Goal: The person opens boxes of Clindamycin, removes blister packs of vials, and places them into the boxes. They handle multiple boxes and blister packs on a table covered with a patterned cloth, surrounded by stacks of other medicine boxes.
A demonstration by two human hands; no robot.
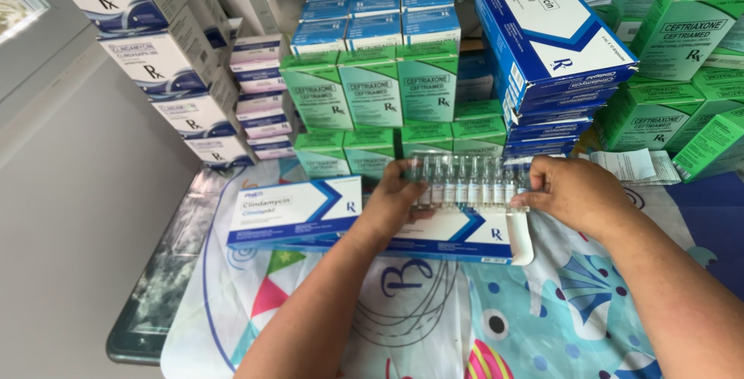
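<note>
Clear ampoule tray (469, 181) is gripped at its ends by left hand (395, 197) and right hand (573, 193), fingers closed, above an open blue-and-white carton (457, 236) mid-desk.

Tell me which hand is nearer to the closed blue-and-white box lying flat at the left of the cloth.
Left. The left hand is just right of the closed blue-and-white box, gripping the clear ampoule tray. The right hand holds the tray's far end, farther away.

Ampoule tray (465, 181) above open box (457, 236), stacked boxes (372, 92) behind.
</note>
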